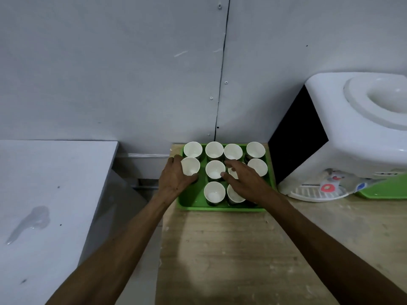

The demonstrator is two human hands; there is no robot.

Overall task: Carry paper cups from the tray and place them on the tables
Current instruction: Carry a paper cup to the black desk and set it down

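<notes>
Wooden table (231, 249), grey wall (110, 62), left hand (174, 179) gripping cup (190, 166), right fingers (233, 164) spread

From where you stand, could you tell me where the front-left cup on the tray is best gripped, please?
Grip the front-left cup round its upper wall just below the rim, coming from above and the near side. It stands upright and open-mouthed, with neighbours close behind and right, while the green tray is bare to its left.

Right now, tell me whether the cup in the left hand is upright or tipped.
Upright. The cup shows its open mouth to the camera, standing in the green tray, with the left hand curled round its side.
</notes>
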